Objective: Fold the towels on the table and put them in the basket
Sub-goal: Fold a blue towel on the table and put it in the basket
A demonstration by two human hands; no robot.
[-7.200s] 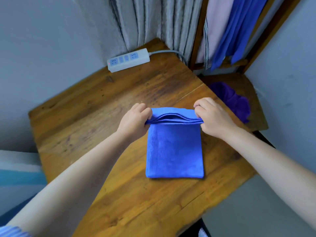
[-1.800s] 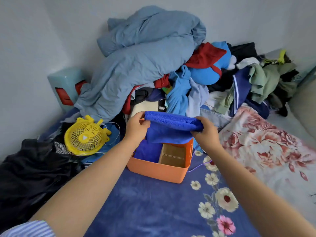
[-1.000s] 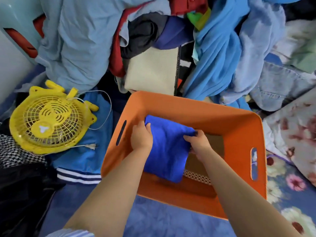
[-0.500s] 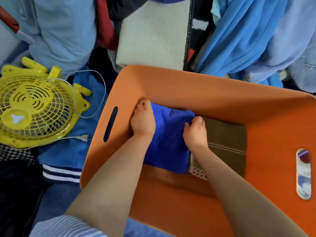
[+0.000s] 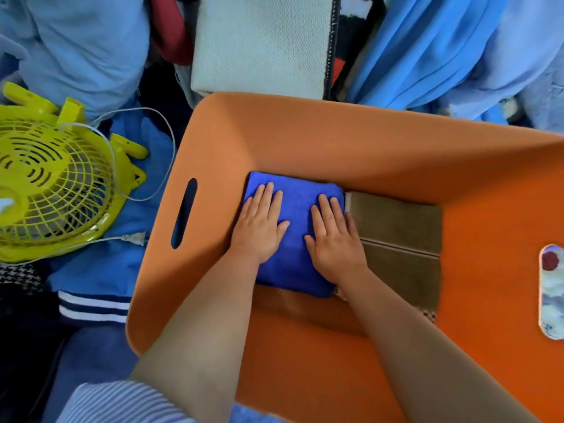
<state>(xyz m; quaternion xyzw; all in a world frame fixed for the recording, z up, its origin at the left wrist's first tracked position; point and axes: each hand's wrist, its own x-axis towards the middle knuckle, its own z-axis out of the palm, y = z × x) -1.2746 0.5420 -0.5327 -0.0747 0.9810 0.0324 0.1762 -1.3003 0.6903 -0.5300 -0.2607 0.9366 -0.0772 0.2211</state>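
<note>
A folded blue towel (image 5: 297, 203) lies flat at the bottom of the orange basket (image 5: 305, 138), in its left half. My left hand (image 5: 259, 224) presses down on the towel's left side with straight fingers. My right hand (image 5: 334, 236) lies flat on the towel's right side, fingers straight too. Beside the blue towel, in the basket's right half, rests a folded brown towel (image 5: 399, 236).
A yellow fan (image 5: 52, 184) with a white cord sits to the left of the basket. Piled clothes in light blue, white and bright blue crowd the far side. The basket has slot handles in its left wall (image 5: 184, 213) and right wall (image 5: 551, 291).
Both hands have let go of the blue towel's far edge and now lie flat on top of it. The towel has settled on the basket's bottom.
</note>
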